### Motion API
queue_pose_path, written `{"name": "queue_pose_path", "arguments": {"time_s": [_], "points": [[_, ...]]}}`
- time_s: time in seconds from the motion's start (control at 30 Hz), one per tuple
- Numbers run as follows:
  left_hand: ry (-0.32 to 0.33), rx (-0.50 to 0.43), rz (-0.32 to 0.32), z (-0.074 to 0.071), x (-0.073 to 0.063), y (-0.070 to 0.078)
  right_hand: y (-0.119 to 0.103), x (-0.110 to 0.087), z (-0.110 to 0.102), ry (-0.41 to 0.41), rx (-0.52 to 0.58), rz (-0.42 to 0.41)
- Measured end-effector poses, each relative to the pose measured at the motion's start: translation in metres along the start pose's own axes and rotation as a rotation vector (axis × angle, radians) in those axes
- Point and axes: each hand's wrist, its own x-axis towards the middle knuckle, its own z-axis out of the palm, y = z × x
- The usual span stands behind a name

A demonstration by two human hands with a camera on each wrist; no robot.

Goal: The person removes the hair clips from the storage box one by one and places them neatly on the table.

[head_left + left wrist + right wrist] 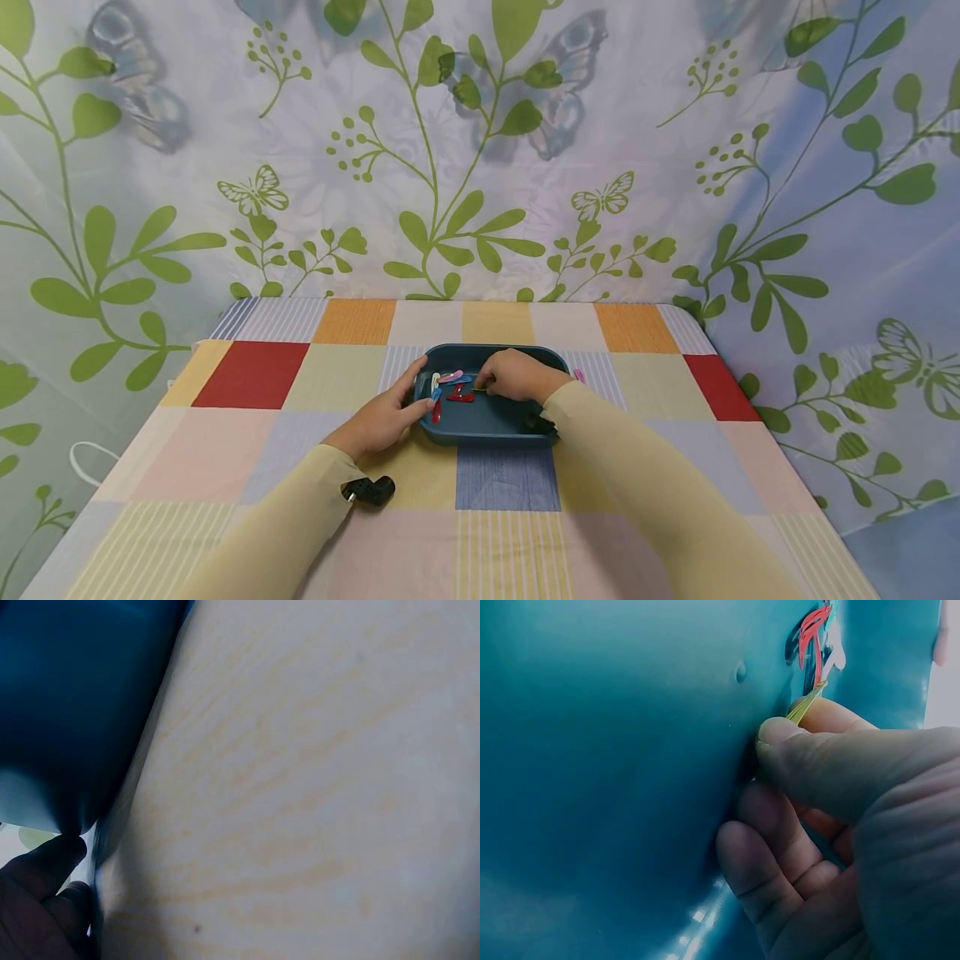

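Note:
In the head view a dark blue tray [510, 437] stands on the patchwork cloth. My left hand [382, 419] grips its left side, the thumb at the rim and the fingers along the outer wall; in the left wrist view fingertips [71, 847] touch the tray's outside. Inside the tray, my right hand [513, 377] pinches a yellow snap hair clip [808, 703] between thumb and forefinger, low over the tray floor. To its left lie several clips: red hair clips [461, 395], a blue and pink pair [452, 377] and a white one [435, 381].
A pink hair clip [579, 375] lies on the cloth just beyond the tray's right end. A black wrist camera [372, 490] sticks out from the left sleeve. A white cable [81, 467] loops at the table's left edge. A printed curtain [465, 208] hangs behind the table.

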Motion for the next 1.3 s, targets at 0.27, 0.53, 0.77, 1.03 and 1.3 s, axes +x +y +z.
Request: {"name": "queue_pose_path", "arguments": {"time_s": [0.27, 0.53, 0.77, 1.03, 1.3], "points": [[0.001, 0.001, 0.021, 0.000, 0.000, 0.001, 0.002, -0.002, 0.000, 0.001, 0.034, -0.017], [0.001, 0.007, 0.027, 0.002, -0.001, 0.001, 0.004, -0.003, -0.002, -0.004, 0.098, 0.009], [0.010, 0.005, 0.017, 0.002, -0.001, 0.003, 0.005, -0.008, -0.010, 0.073, 0.256, 0.034], [0.012, 0.018, 0.015, 0.000, -0.001, 0.001, 0.003, -0.017, -0.024, 0.120, 0.391, 0.037], [0.011, 0.027, 0.009, 0.001, -0.001, 0.000, 0.001, -0.028, -0.035, 0.141, 0.398, 0.068]]}}
